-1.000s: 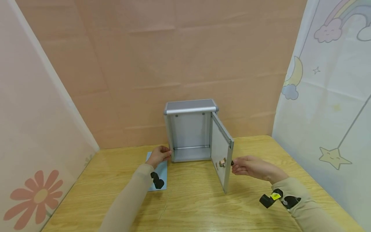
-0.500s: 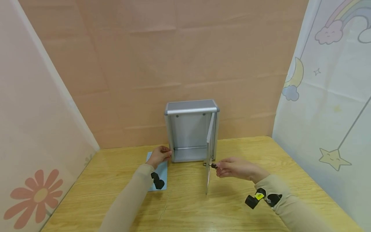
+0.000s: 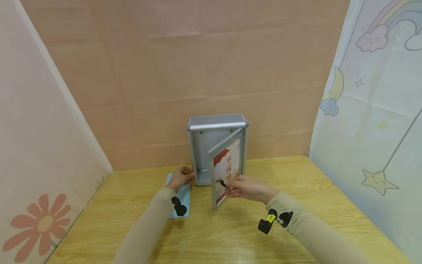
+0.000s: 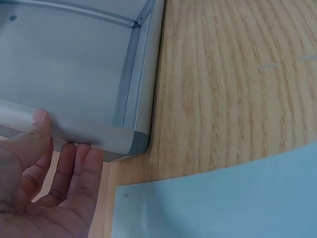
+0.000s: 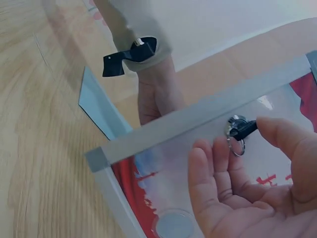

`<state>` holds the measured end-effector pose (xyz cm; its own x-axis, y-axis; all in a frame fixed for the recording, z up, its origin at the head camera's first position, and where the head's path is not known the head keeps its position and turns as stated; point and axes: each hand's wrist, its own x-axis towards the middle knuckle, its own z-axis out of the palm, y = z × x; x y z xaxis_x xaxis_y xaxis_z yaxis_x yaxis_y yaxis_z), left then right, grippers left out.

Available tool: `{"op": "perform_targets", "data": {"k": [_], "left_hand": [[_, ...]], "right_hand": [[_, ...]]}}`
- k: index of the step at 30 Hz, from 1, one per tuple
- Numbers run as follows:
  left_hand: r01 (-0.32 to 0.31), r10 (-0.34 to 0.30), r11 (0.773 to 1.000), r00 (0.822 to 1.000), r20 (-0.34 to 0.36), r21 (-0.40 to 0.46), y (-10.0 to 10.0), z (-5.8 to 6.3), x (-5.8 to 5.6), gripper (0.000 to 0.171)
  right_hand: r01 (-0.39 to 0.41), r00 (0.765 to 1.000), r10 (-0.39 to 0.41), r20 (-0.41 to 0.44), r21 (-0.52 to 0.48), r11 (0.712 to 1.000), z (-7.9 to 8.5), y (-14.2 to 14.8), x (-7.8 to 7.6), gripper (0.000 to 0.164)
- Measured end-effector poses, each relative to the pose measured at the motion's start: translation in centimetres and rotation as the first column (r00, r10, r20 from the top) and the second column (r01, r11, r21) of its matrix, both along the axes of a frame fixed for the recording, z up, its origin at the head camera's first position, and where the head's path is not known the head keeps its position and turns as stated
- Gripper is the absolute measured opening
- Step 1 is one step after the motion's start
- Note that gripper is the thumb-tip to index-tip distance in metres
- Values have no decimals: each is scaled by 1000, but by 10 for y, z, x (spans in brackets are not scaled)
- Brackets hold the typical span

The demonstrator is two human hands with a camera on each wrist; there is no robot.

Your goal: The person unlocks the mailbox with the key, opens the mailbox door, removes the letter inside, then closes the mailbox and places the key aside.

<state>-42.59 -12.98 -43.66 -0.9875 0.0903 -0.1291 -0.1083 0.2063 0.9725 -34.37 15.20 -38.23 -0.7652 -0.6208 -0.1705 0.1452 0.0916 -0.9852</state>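
A grey metal box (image 3: pixel 217 120) with lettering on its hinged door (image 3: pixel 234 150) stands upright on the table. The door hangs partly ajar, hinged on the right. My left hand (image 3: pixel 179 179) holds the box's left side low down; in the left wrist view its thumb (image 4: pixel 41 121) lies on the front frame and the fingers are against the side. My right hand (image 3: pixel 248 189) pinches the black head of a key (image 5: pixel 246 130) in the door's lock, thumb on top. A metal ring (image 5: pixel 238 148) dangles from the key. Part of the box's inside is hidden behind the door.
A light blue sheet (image 3: pixel 184 203) lies on the wooden table (image 3: pixel 132 205), left of the box and partly under my left forearm. An orange-brown backdrop (image 3: pixel 148 91) rises behind the box. Printed cloth panels (image 3: pixel 369 128) flank both sides.
My right hand has swung the door leftward toward the box by its key, so its lettered front now shows. The left hand stays at the box's side.
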Motion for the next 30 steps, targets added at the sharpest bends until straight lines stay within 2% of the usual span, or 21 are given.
{"op": "perform_targets", "data": {"k": [7,19,30], "left_hand": [[4,-4,1000,1000,6,18,1,0,-1,22],[-10,10,1000,1000,2,24,3,-1,-1,20],[19,-19,1000,1000,-16,23,-1,2,1,21]], "right_hand": [[82,996,-82,39,-16,996,-1,-25,-11,43],[209,978,-209,29,-1,978,-1,-66,-42,41],[296,954,-294,66,-15,955,0,-83,-59,37]]}}
